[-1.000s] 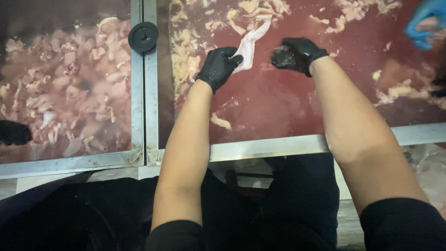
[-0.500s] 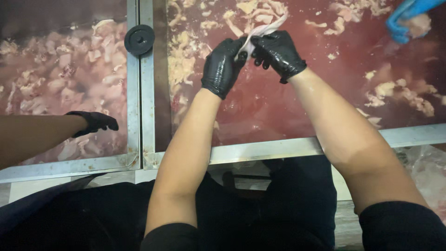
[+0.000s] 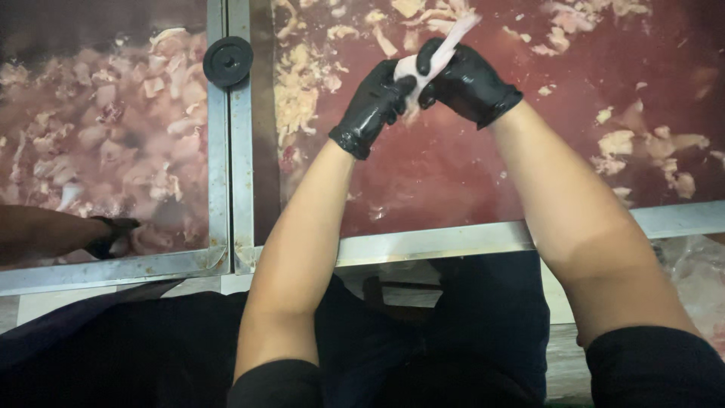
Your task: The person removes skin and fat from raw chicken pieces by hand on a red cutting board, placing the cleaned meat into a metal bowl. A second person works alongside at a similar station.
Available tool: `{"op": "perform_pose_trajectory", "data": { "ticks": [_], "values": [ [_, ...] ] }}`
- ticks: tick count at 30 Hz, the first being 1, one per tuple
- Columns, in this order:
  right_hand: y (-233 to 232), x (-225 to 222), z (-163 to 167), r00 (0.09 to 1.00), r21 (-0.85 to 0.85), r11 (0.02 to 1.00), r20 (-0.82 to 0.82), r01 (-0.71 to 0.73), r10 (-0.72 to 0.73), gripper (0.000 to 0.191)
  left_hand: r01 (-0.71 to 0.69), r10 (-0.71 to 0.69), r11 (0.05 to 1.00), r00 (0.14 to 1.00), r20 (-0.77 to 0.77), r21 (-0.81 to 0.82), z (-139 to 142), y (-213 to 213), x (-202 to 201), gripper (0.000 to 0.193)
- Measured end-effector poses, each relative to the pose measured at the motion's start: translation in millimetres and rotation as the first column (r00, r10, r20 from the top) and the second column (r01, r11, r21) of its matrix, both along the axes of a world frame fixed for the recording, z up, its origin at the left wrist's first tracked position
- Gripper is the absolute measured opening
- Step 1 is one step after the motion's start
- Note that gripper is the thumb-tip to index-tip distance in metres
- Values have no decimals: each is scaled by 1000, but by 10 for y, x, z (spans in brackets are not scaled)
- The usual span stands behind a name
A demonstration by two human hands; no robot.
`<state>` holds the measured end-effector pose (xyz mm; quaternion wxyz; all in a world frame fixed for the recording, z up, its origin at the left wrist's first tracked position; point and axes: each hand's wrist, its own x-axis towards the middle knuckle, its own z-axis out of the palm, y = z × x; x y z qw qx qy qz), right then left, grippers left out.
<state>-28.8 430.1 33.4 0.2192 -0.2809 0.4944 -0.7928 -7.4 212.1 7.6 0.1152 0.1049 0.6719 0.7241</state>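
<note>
Both of my hands wear black gloves and meet over a dark red work surface. A pale pink strip of raw meat is gripped between them and sticks up and to the right. My left hand pinches its lower end. My right hand wraps around the strip from the right side. Scraps of pale meat and fat lie on the red surface to the left of my hands.
A metal-framed bin of raw meat pieces lies at left, behind a steel divider with a black round knob. Another person's gloved hand reaches into that bin. More scraps lie at right. A steel edge borders the front.
My hands have come together on the meat strip and shifted slightly right. The other person's arm has drawn lower in the left bin. A blue-gloved hand at top right has left the view.
</note>
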Motion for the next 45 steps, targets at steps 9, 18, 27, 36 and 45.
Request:
{"op": "perform_pose_trajectory", "data": {
  "ticks": [9,18,27,36,45],
  "values": [
    [-45,-1,41,956,-19,956,32,294,-293,20,-33,34,999,999,-18,36,108,-41,-20,26],
    [111,-392,-355,660,103,673,-352,732,-664,36,98,-104,994,980,-168,-46,15,-18,26,15],
    [711,-626,-665,736,690,424,-235,587,-635,21,-135,149,979,985,-84,150,-200,-157,-163,23],
    [331,-296,-242,909,211,948,294,238,-293,20,-178,190,960,981,-38,217,-462,-225,-401,38],
    [-119,188,150,645,307,672,-687,674,-335,14,12,22,944,995,-98,331,-211,-113,-178,42]
  ]
}}
